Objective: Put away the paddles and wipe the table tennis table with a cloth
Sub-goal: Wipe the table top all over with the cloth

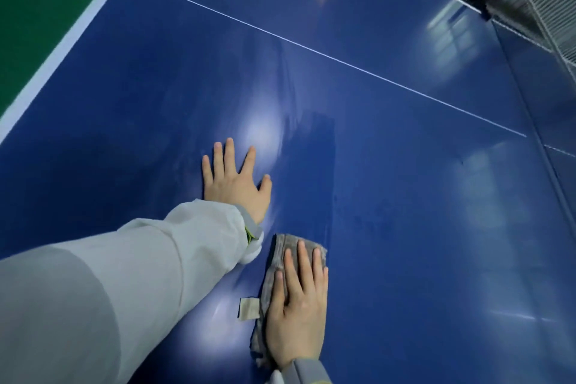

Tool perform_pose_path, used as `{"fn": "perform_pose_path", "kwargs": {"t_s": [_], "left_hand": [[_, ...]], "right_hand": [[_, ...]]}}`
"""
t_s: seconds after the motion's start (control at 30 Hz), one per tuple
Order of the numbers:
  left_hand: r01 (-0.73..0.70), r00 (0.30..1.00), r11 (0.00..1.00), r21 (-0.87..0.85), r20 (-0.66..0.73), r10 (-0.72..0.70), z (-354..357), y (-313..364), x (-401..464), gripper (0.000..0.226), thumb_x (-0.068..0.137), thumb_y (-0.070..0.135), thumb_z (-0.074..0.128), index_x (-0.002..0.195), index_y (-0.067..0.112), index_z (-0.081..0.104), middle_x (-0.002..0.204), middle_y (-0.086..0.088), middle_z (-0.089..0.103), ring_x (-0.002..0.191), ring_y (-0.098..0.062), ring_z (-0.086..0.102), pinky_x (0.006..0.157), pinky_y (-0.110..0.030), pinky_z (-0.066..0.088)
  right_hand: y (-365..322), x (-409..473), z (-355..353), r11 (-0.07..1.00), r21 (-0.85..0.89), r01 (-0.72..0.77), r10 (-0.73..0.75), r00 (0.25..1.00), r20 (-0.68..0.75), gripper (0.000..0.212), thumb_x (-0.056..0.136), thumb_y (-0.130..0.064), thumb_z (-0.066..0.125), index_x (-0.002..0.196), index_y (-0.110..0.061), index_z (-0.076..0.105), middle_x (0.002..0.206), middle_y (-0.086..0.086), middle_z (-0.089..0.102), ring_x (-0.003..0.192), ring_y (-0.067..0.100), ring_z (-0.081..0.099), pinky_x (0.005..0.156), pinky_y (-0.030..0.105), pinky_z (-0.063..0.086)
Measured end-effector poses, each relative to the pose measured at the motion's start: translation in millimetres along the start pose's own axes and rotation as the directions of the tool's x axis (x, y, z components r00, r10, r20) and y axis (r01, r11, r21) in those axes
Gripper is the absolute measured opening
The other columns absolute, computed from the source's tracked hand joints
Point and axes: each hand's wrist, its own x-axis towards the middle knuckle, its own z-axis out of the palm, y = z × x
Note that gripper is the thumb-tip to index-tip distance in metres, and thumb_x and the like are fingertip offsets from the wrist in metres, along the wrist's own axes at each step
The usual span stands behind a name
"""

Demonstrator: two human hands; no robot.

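At the far left, a strip of green floor (34,3) shows beyond the white edge band (67,40) of the table tennis surface (405,196). The blue top is glossy, with pale glare patches and a thin white centre line (311,48) running from the far left toward the right.

The left hand (235,179) lies flat on the surface, palm down, its grip spread wide with fingers straight and apart, holding nothing. Its arm comes in from the near left in a pale grey-white sleeve (124,274) with a grey cuff at the wrist.

Just right of that sleeve and nearer to the viewer, a grey cloth (274,262) lies on the blue top. A small pale label (248,308) sticks out from its left edge. The right hand (297,305) presses down on the cloth, palm flat, fingers straight and close together, pointing away; the cloth shows past the fingertips and along the hand's left side. A grey cuff shows at its wrist at the near edge of view.

At the far right, the net (536,0) crosses the corner, blurred, with its dark clamp (484,11) at the table's edge. No paddles are in view.
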Motion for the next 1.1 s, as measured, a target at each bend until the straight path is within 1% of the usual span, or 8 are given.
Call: {"fn": "perform_pose_path", "kwargs": {"t_s": [0.17,0.27,0.4,0.47,0.57,0.7,0.9,1.1], "left_hand": [[0.026,0.994,1.000,0.012,-0.104,-0.024,8.6,22.6,53.4,0.064,0.097,0.061,0.024,0.155,0.040,0.008,0.164,-0.012,-0.011,0.150,-0.032,-0.014,0.121,-0.047,-0.007],[0.095,0.989,0.993,0.071,-0.121,-0.086,15.6,31.4,72.3,0.064,0.097,0.064,0.016,0.155,0.041,0.003,0.164,-0.014,-0.007,0.150,-0.034,-0.011,0.121,-0.051,-0.005],[0.165,0.981,0.979,0.117,-0.118,-0.152,18.0,36.1,72.9,0.064,0.096,0.064,0.012,0.155,0.042,0.002,0.164,-0.013,-0.010,0.150,-0.033,-0.014,0.120,-0.051,-0.006],[0.205,0.971,0.974,0.095,-0.147,-0.190,19.4,42.3,75.8,0.063,0.095,0.063,0.010,0.155,0.043,0.006,0.164,-0.013,-0.007,0.150,-0.034,-0.012,0.121,-0.051,-0.004],[0.259,0.949,0.961,0.095,-0.208,-0.235,21.5,50.0,77.8,0.066,0.092,0.066,0.008,0.153,0.043,0.017,0.164,-0.013,0.005,0.151,-0.034,-0.003,0.121,-0.052,0.001],[0.279,0.940,0.954,0.111,-0.234,-0.247,27.9,50.6,82.8,0.065,0.093,0.069,0.011,0.152,0.044,0.021,0.165,-0.011,0.008,0.151,-0.031,0.000,0.122,-0.051,0.002],[0.284,0.929,0.953,0.109,-0.277,-0.245,34.1,49.4,82.8,0.062,0.094,0.068,0.023,0.150,0.043,0.031,0.163,-0.010,0.016,0.151,-0.030,0.007,0.121,-0.051,0.009],[0.290,0.928,0.951,0.107,-0.273,-0.252,34.6,48.9,83.7,0.063,0.093,0.069,0.020,0.151,0.045,0.027,0.164,-0.009,0.012,0.152,-0.029,0.002,0.122,-0.050,0.006]], "right_hand": [[30.1,81.5,5.8,0.997,0.005,0.082,-0.082,0.997,0.014,0.045,0.101,-0.035,0.036,0.139,-0.020,0.056,0.156,-0.004,0.036,0.150,0.019,0.021,0.119,0.042,0.018],[41.6,147.7,11.0,0.994,0.032,0.109,-0.110,0.993,0.031,0.046,0.101,-0.038,0.034,0.140,-0.024,0.054,0.156,-0.007,0.037,0.151,0.015,0.016,0.122,0.039,0.013],[42.1,245.6,25.0,0.990,0.027,0.140,-0.141,0.989,0.043,0.047,0.100,-0.039,0.034,0.138,-0.023,0.057,0.153,-0.002,0.042,0.148,0.024,0.024,0.121,0.044,0.017],[37.9,297.5,33.0,0.980,0.043,0.193,-0.196,0.979,0.063,0.045,0.100,-0.037,0.038,0.136,-0.021,0.058,0.152,0.001,0.044,0.146,0.028,0.027,0.120,0.047,0.020],[25.6,370.9,43.8,0.963,0.054,0.265,-0.268,0.959,0.087,0.045,0.100,-0.038,0.039,0.136,-0.020,0.059,0.151,0.002,0.045,0.145,0.030,0.029,0.119,0.045,0.020],[2.9,454.5,65.1,0.951,0.036,0.307,-0.309,0.938,0.156,0.045,0.103,-0.040,0.038,0.141,-0.022,0.053,0.156,0.000,0.038,0.147,0.025,0.021,0.120,0.043,0.016],[-19.2,521.8,86.7,0.929,0.023,0.370,-0.368,0.913,0.175,0.046,0.100,-0.039,0.036,0.140,-0.022,0.054,0.154,0.002,0.040,0.144,0.027,0.025,0.118,0.047,0.021],[-6.7,512.3,81.1,0.929,0.060,0.364,-0.369,0.912,0.180,0.047,0.102,-0.038,0.036,0.142,-0.020,0.051,0.157,0.002,0.036,0.147,0.028,0.020,0.120,0.044,0.016]]}}
